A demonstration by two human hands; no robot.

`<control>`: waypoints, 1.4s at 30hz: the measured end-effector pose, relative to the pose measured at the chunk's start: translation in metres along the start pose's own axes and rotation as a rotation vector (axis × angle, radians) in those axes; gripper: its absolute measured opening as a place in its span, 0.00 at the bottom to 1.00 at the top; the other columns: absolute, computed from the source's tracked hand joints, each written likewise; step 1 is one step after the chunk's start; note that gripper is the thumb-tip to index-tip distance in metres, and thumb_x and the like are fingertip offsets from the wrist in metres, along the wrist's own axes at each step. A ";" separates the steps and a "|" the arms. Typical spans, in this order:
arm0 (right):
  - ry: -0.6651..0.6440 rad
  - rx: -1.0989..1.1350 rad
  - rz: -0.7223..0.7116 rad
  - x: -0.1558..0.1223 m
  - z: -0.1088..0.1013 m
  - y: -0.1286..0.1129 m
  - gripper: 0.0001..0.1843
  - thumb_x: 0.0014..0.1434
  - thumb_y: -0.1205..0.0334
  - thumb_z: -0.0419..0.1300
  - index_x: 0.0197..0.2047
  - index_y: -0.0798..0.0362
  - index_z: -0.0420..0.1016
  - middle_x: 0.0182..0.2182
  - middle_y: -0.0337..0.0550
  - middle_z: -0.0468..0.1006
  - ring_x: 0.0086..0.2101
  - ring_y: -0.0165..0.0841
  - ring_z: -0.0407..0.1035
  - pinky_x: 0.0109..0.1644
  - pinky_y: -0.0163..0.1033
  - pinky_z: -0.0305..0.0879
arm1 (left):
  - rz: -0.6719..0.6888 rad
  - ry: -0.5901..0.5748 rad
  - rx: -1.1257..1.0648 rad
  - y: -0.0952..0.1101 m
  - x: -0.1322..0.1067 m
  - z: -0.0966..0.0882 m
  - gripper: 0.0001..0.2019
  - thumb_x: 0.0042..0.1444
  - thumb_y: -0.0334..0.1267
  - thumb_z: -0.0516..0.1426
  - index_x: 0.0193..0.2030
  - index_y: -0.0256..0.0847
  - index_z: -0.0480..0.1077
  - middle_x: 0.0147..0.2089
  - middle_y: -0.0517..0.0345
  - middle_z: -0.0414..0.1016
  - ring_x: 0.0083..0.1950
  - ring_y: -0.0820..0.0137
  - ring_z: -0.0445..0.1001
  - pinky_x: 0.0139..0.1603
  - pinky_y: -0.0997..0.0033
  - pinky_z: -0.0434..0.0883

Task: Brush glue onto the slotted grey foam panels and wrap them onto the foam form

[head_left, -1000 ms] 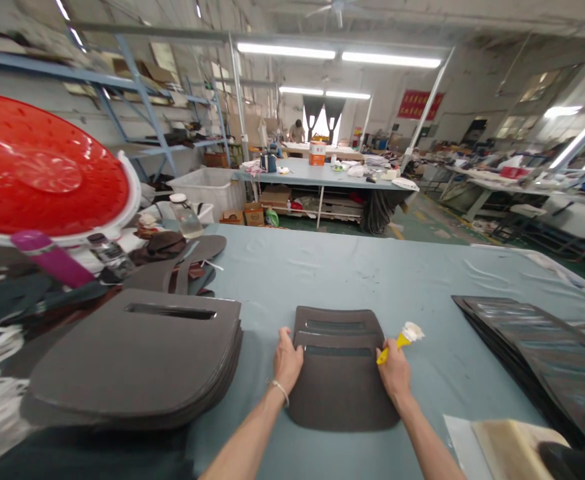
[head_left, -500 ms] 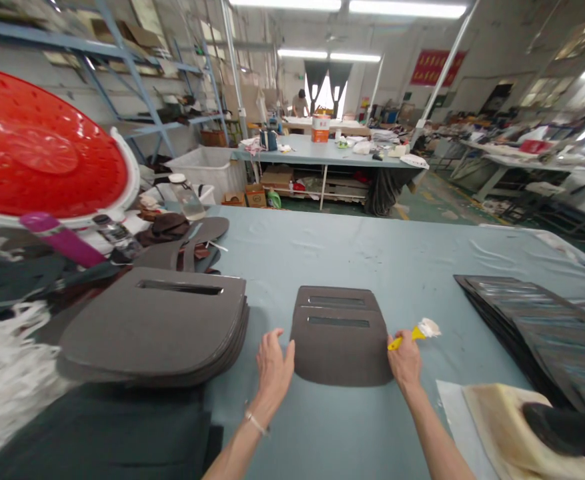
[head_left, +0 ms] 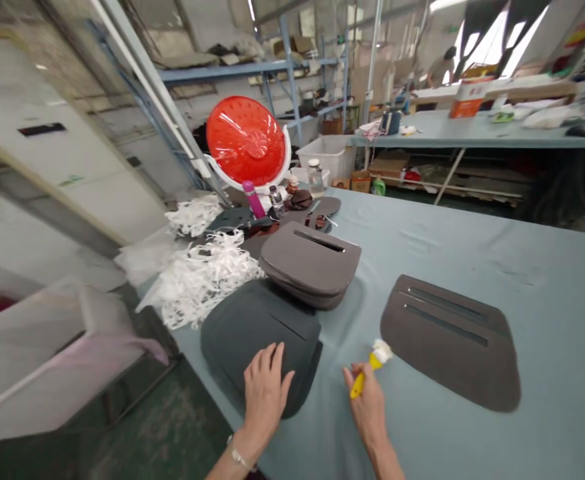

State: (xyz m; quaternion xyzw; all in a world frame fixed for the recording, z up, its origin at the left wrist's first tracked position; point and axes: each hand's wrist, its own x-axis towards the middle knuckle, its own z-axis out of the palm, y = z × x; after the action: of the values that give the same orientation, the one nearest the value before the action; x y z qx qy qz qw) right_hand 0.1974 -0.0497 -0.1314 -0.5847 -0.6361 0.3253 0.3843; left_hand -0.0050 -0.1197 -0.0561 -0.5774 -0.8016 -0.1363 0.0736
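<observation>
My left hand (head_left: 265, 387) lies with fingers spread over a stack of dark green-black panels (head_left: 252, 327) at the table's near left edge; whether it presses on the top one I cannot tell. In my right hand (head_left: 369, 403) is a yellow-handled brush (head_left: 358, 385), its bristles coated in white and pointing away from me. To the right of the brush lie two overlapping grey-brown panels (head_left: 462, 363), each with a long slot. Beyond the dark stack sits a pile of grey-brown slotted panels (head_left: 312, 257), partly overhanging it.
White tangled strips (head_left: 212, 280) heap along the table's left side. Behind them stand a red basin (head_left: 247, 140), a purple bottle (head_left: 253, 200) and a clear jar (head_left: 315, 179). A white bin (head_left: 102, 320) is left of the table. Far off, a person (head_left: 439, 70) is by another table.
The view has swung left. My left hand has moved from beside the two overlapping panels to the dark stack. My right hand has left their right edge, still holding the brush.
</observation>
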 end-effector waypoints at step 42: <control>0.527 -0.672 0.218 0.055 -0.225 0.100 0.11 0.54 0.61 0.56 0.41 0.50 0.60 0.36 0.41 0.63 0.29 0.31 0.60 0.31 0.34 0.53 | 0.179 -0.337 -1.022 0.210 0.085 0.117 0.18 0.53 0.35 0.52 0.52 0.38 0.60 0.53 0.45 0.70 0.56 0.62 0.69 0.57 0.56 0.66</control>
State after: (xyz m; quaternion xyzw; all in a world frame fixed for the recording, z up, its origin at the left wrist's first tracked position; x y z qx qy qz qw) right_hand 0.4416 0.0071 -0.1008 -0.8040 -0.5214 -0.0214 0.2852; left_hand 0.1711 0.0547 -0.1160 -0.6196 -0.5817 -0.4072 -0.3346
